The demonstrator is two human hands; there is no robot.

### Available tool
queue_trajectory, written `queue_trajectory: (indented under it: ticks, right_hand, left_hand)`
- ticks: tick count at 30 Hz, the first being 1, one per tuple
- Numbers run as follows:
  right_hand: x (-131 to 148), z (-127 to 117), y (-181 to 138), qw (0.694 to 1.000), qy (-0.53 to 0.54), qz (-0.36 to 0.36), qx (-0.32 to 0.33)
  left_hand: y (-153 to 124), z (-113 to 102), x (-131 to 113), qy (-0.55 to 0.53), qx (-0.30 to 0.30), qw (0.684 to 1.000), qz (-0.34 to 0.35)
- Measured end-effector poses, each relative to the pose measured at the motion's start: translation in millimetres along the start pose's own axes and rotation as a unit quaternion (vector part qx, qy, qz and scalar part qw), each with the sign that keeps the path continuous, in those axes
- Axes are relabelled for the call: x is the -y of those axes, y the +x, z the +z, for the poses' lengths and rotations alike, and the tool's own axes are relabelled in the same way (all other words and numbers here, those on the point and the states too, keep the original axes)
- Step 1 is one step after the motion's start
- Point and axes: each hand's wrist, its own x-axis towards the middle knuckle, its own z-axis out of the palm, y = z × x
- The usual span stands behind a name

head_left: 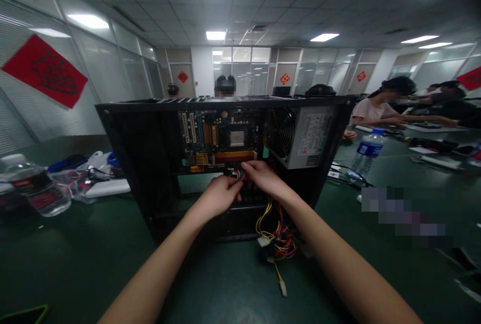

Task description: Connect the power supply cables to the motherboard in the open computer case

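A black computer case [139, 163] stands on the green table with its side open towards me. Inside it are a motherboard [244, 126] and, at the upper right, a grey power supply [313, 138] with a fan. Below the motherboard, my left hand [220, 193] and my right hand [261, 176] meet at a small bundle of coloured wires [241, 174]. Both hands are closed, pinching this bundle between their fingertips; its end is hidden. Under my right forearm, a tangle of yellow, red and black power cables [280, 241] hangs out onto the table, with white connectors.
Left of the case stand a water bottle [35, 183] and plastic bags [97, 163]. On the right are another bottle [370, 148] and black cables [349, 173]. A person [383, 103] sits at the far right, and others are behind the case.
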Motion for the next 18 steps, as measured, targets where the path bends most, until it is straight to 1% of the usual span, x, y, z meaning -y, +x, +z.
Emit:
queue_trajectory:
  ticks: [4,8,10,13,18]
  right_hand:
    - [2,2,-2,0.991,-0.132,-0.01,-0.015]
    - [3,5,-5,0.975,-0.221,-0.011,-0.023]
    - [3,6,-6,0.968,-0.252,-0.014,-0.019]
    - [3,5,-8,0.959,-0.283,-0.018,0.008]
    - [2,4,-7,0.95,-0.309,-0.017,0.038]
  left_hand:
    - [5,0,4,0.049,-0.013,0.998,-0.033]
    - [6,1,2,0.104,-0.031,0.992,-0.071]
    - [6,1,-2,0.133,-0.038,0.986,-0.088]
    - [5,2,-8,0.169,-0.044,0.979,-0.102]
    - [4,3,-14,0.205,-0.048,0.972,-0.104]
